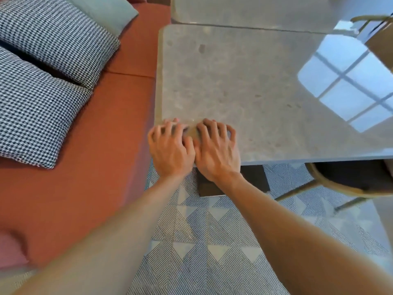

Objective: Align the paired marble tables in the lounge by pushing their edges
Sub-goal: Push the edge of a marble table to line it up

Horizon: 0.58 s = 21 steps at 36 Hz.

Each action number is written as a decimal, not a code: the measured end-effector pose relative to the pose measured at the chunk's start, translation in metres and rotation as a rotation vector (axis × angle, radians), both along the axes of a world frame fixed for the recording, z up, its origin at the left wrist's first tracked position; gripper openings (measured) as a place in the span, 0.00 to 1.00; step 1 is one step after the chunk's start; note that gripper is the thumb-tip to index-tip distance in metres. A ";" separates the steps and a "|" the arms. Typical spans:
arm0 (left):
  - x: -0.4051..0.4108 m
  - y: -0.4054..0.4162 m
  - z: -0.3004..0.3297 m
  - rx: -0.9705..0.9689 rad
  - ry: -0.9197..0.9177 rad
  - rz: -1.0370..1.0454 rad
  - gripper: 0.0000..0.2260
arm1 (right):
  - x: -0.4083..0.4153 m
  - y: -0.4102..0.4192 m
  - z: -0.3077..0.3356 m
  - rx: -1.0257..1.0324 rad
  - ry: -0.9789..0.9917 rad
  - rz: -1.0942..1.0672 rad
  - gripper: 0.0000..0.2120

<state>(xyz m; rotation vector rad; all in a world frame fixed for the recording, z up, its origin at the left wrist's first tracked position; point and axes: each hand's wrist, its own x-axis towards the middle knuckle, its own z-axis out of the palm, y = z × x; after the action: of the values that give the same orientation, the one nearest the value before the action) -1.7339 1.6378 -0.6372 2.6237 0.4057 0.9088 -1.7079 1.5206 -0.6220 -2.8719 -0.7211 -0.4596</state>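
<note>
Marble near table (265,92), rounded corner, under both hands' spread fingers (204,128).

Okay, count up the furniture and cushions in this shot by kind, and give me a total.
Marble tables: 2, near and far
Houndstooth cushions: 2
Pale green cushion: 1
Orange sofa: 1
Chairs: 2
Total: 8

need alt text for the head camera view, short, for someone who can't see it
Both hands, left hand and right hand, rest side by side with spread fingers on the near corner of a grey marble table. A second marble table adjoins its far edge. A rust-orange sofa with houndstooth cushions runs along the left.
</note>
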 end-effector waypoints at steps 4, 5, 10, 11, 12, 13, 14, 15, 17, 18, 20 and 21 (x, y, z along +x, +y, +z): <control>0.000 0.001 -0.007 0.008 -0.082 -0.009 0.12 | 0.004 0.000 -0.006 0.014 -0.077 0.013 0.16; 0.001 0.001 -0.007 0.012 -0.086 -0.011 0.12 | 0.004 0.000 -0.007 0.009 -0.078 0.008 0.16; -0.001 0.001 -0.005 0.008 -0.082 -0.010 0.12 | 0.002 0.001 -0.004 -0.020 -0.038 0.008 0.16; -0.002 0.000 -0.005 0.007 -0.079 -0.007 0.12 | 0.002 0.000 -0.003 -0.018 -0.033 0.010 0.16; -0.002 0.000 -0.005 0.007 -0.079 -0.004 0.12 | 0.002 0.000 -0.003 -0.016 -0.031 0.009 0.16; -0.002 0.000 -0.005 0.008 -0.078 -0.004 0.12 | 0.002 0.001 -0.003 -0.016 -0.030 0.007 0.16; -0.002 0.001 -0.005 0.009 -0.078 -0.006 0.12 | 0.003 0.001 -0.003 -0.015 -0.029 0.006 0.16; -0.002 0.001 -0.005 0.009 -0.078 -0.009 0.12 | 0.003 0.001 -0.003 -0.013 -0.029 0.005 0.16; -0.001 0.002 -0.005 0.011 -0.079 -0.011 0.13 | 0.003 0.001 -0.003 -0.010 -0.030 0.007 0.16; -0.001 0.002 -0.004 0.012 -0.082 -0.010 0.13 | 0.003 0.002 -0.003 -0.007 -0.028 0.007 0.16; -0.001 0.002 -0.004 0.016 -0.086 -0.012 0.13 | 0.004 0.002 -0.004 -0.004 -0.029 0.007 0.16; -0.001 0.003 -0.004 0.017 -0.087 -0.015 0.13 | 0.004 0.003 -0.004 -0.002 -0.033 0.008 0.16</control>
<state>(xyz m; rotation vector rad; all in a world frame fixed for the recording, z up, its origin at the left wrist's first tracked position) -1.7345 1.6404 -0.6414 2.5876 0.3577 1.0213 -1.7041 1.5234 -0.6256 -2.8688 -0.7381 -0.5062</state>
